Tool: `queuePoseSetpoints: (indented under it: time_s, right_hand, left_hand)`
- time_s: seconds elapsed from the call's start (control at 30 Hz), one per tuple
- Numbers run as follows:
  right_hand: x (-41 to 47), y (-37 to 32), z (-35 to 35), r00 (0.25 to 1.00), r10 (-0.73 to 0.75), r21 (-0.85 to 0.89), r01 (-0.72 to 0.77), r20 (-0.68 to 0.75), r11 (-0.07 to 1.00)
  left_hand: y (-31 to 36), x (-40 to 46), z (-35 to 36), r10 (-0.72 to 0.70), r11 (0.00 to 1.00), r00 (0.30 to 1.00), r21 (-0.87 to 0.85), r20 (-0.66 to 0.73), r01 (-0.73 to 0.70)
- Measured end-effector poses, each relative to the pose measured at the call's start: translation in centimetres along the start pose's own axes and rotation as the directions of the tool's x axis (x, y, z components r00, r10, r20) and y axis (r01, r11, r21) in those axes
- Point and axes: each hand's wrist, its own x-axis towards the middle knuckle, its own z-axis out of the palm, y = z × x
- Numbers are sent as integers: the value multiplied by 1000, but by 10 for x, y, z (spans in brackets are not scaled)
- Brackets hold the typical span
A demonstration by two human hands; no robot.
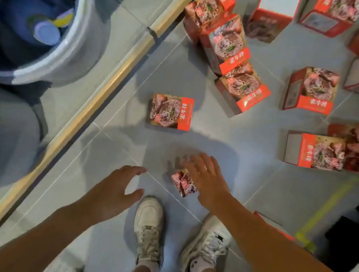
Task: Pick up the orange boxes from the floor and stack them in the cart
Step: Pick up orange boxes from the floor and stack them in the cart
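Several orange boxes with a meat picture lie scattered on the grey tiled floor. One small-looking box [183,185] lies just ahead of my shoes, and my right hand [207,180] hovers over it with fingers spread, covering most of it. Whether the hand touches it is unclear. My left hand [117,187] hangs open to its left, thumb and fingers apart, holding nothing. Another box [171,111] lies flat farther ahead. A row of three boxes [226,46] leans together beyond it. More boxes [310,91] sit at the right.
A wood-edged ledge [104,89] runs diagonally across the left. Behind it stands a grey round bin [77,45] with blue contents. My two white shoes [150,227] stand at the bottom. Yellow tape [329,205] marks the floor at the right, beside dark objects [352,246].
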Motion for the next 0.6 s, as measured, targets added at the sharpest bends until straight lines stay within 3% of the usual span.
queuePoseSetpoints:
  time_s: [0.13, 0.23, 0.5, 0.6]
  right_hand:
    - [26, 6, 17, 998, -49, -119, 52, 32, 992]
    - [31, 13, 31, 994, -61, -164, 46, -92, 985]
    - [-27, 38, -23, 945, 222, 246, -162, -239, 956]
    - [-49, 55, -57, 895, 321, 384, -190, -311, 904]
  left_hand:
    - [-13, 20, 12, -33, 999, 999, 31, 15, 33]
    - [-15, 35, 20, -70, 997, 997, 19, 34, 70]
    - [32, 39, 2, -170, 983, 985, -58, 38, 172]
    - [70, 45, -20, -297, 895, 954, -355, -26, 269]
